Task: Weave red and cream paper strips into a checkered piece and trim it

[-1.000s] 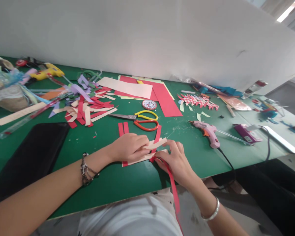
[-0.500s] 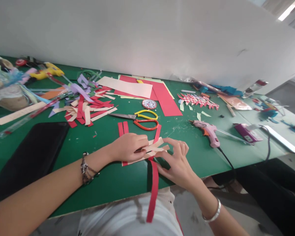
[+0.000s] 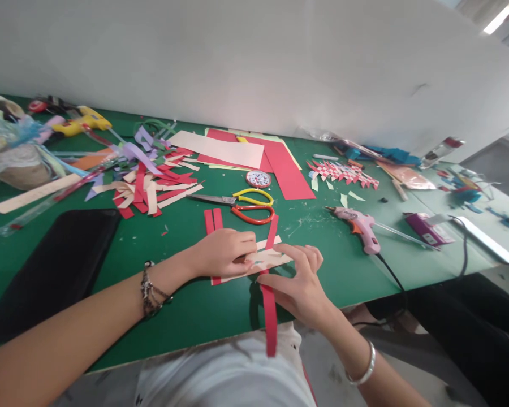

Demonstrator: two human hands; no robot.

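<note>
On the green table (image 3: 186, 316), the left hand (image 3: 224, 252) presses flat on cream paper strips (image 3: 271, 259) crossed with red ones. The right hand (image 3: 299, 285), just beside it, touches a long red strip (image 3: 270, 316) that runs past the table's near edge. Beyond the strips lie scissors (image 3: 241, 204); to their right, a pink glue gun (image 3: 360, 226).

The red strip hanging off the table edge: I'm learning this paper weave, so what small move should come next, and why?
Probably slide the red strip snug against its neighbours with the right hand. It passes under the cream strips and overhangs the table, while the left hand pins the weave flat.
</note>
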